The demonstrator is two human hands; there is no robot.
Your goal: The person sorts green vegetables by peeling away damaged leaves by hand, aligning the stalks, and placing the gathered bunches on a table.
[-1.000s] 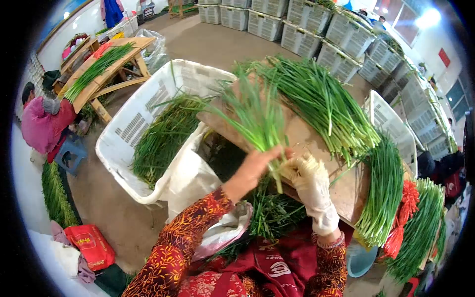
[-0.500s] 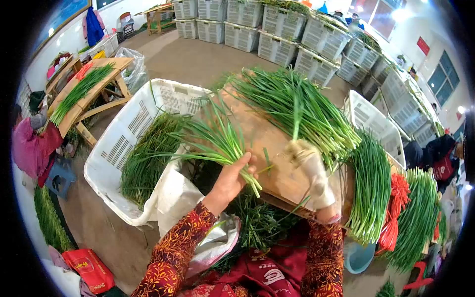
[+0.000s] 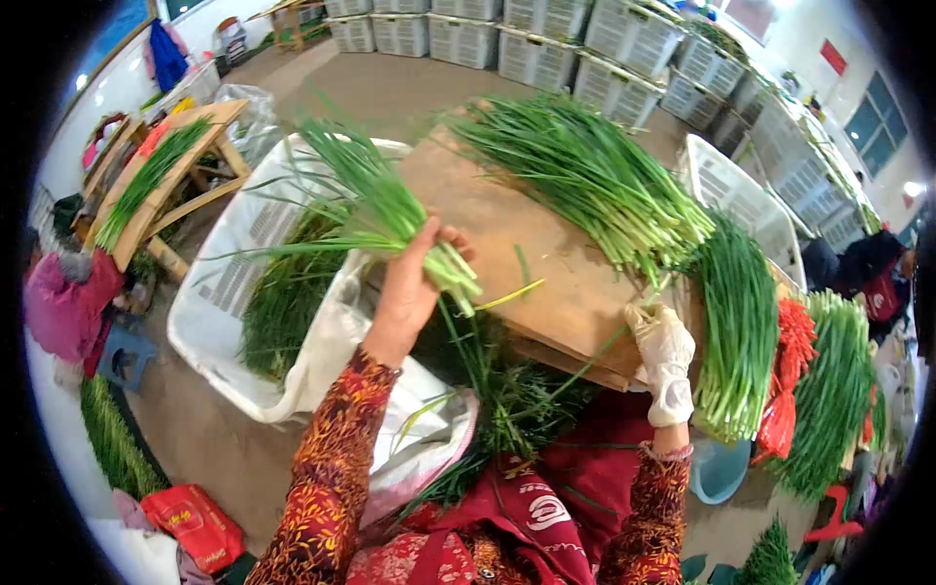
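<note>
A loose bunch of green chives (image 3: 395,210) is gripped in my bare left hand (image 3: 419,273), pale stem ends pointing down right and leaves fanning up left. My right hand (image 3: 661,341), in a whitish glove, is closed at the board's near right edge. A thin chive blade (image 3: 590,369) trails down left from its fingers, and a pale stem shows above them. Beyond it, a large pile of chives (image 3: 585,185) lies on the wooden board (image 3: 458,195). A yellow leaf (image 3: 510,293) lies near the left hand.
Left of the board stands a white crate (image 3: 210,331) holding loose greens, with a white sack (image 3: 336,336) over its edge. On the right are a chive bundle (image 3: 736,341), red ties (image 3: 788,380) and a blue bucket (image 3: 720,473). Stacked crates (image 3: 536,60) line the back.
My left hand has moved up and left with its chives. My right hand has shifted right, to the board's near right edge, away from the stalk it was pulling at the pile.
</note>
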